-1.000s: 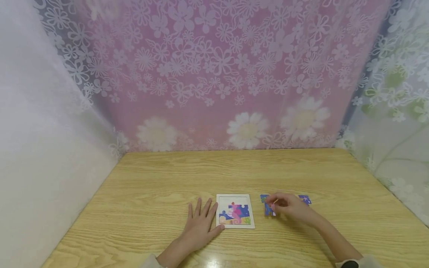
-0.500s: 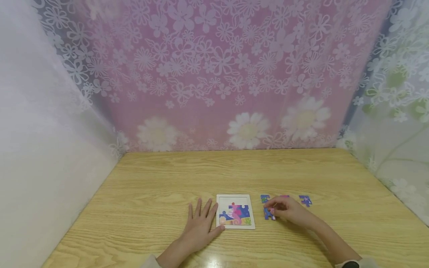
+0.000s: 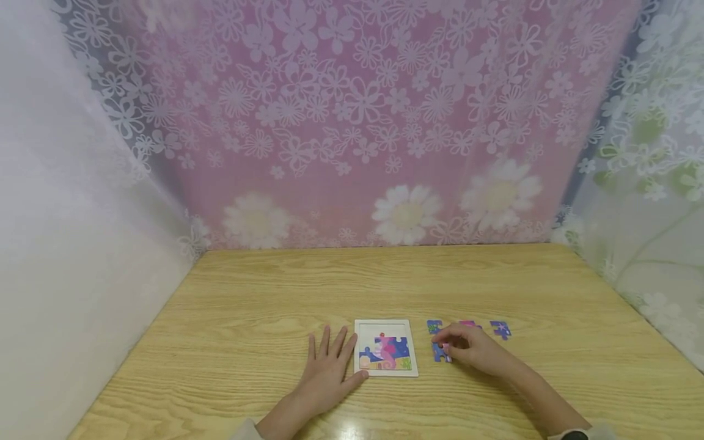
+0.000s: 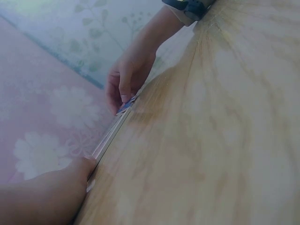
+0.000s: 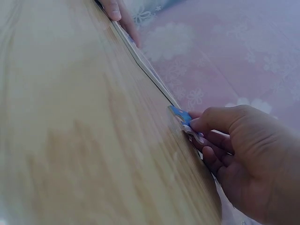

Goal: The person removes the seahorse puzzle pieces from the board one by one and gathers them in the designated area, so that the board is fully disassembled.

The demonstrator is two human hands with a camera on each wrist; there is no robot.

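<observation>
Already, the frame (image 3: 393,330) touched by the spread fingers of the left hand (image 3: 327,370) is partly filled; one piece (image 5: 178,113) is pinched by the right hand (image 3: 477,351), with three others (image 3: 501,329) left beyond its fingers.

Pink floral curtain (image 3: 352,122) behind wood-grain table (image 3: 264,293); whitish drape (image 3: 77,244) left; flowered sheet (image 3: 649,183) right; glare (image 3: 348,432) on table.

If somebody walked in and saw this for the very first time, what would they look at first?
Probably the big pink curtain across the back, with its white daisies just above the table. Next, maybe the pink seahorse in the partly filled white puzzle frame, beside the left hand. To its right, the right hand pinches a blue puzzle piece.
</observation>
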